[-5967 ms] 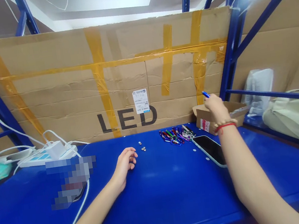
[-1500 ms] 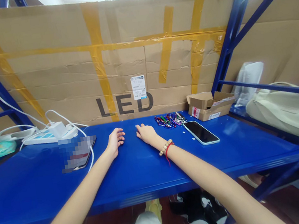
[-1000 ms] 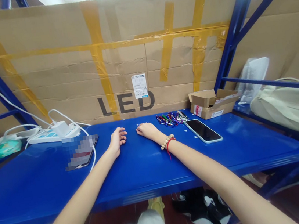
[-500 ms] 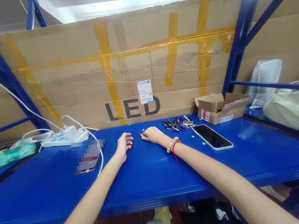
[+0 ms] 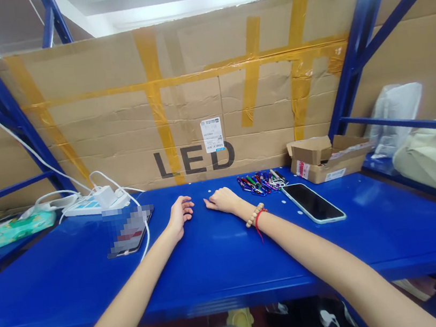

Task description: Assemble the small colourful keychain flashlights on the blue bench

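Observation:
My left hand rests on the blue shelf top, its fingers loosely bent and apart, with nothing in them. Beside it my right hand lies with its back up and its fingers curled in; nothing shows in it. Beads and a red cord circle the right wrist. Close to the right hand is a pile of colourful metal carabiners. A phone in a pale case lies dark-screened right of the pile. Left of my left hand lies another phone, partly blurred out, with a white cable across it.
A white power strip with a charger and cables sits at the back left, near a teal tissue pack. An opened cardboard box stands back right. A large cardboard sheet walls the back; blue posts flank it.
The view has shifted very slightly. Both hands keep practically the same place and pose, and the things on the shelf lie as before.

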